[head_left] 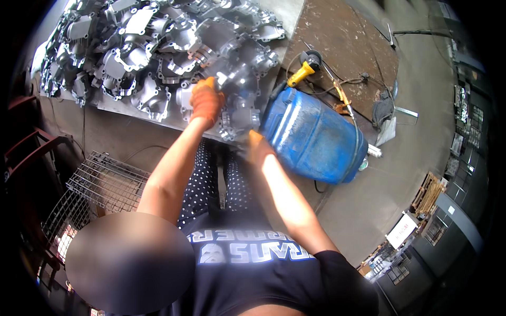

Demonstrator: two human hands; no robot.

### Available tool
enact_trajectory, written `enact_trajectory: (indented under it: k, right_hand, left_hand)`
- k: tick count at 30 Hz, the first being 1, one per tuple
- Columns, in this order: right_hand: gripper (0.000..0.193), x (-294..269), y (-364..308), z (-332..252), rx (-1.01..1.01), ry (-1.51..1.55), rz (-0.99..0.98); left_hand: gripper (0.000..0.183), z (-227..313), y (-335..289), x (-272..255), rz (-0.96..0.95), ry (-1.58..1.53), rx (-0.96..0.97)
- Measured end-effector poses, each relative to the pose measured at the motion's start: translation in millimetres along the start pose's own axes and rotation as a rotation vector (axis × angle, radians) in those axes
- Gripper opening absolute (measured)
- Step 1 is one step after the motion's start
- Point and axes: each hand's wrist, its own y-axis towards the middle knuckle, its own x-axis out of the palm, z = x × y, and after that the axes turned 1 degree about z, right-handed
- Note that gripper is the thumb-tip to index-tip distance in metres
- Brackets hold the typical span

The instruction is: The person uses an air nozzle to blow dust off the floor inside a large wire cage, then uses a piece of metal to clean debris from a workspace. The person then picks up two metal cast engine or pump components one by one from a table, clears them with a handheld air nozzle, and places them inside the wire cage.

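Both my hands wear orange gloves at the front edge of a pile of grey metal castings [179, 37]. My left hand [206, 103] is closed at the edge of a casting [242, 95], its fingers curled. That casting is smeared by motion, so its outline is unclear. Low on the casting's right side, near the table edge, is my right hand [259, 148], also blurred. Its fingers cannot be made out, nor whether it grips the casting.
Right of the table lies a blue plastic drum [316, 134]. Behind it, a yellow angle grinder [303, 72] and cables lie on a brown board [345, 37]. A wire mesh basket [103, 181] stands at lower left, beside dark red metal frames [37, 145]. Wooden pallets [428, 193] stand far right.
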Motion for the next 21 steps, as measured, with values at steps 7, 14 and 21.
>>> enact_trajectory:
  k: [7, 14, 21]
  right_hand:
    - [0.024, 45, 91, 27, 0.225, 0.604, -0.49]
    - [0.032, 1, 130, 29, -0.615, -0.558, -0.177]
    - [0.054, -12, 189, -34, -0.592, -0.266, -0.243]
  left_hand:
    - [0.049, -26, -33, -30, -0.135, -0.379, -0.18]
    - [0.066, -106, -76, -30, -0.181, -0.876, -0.411]
    - [0.042, -108, -151, -51, -0.307, -1.043, -0.406]
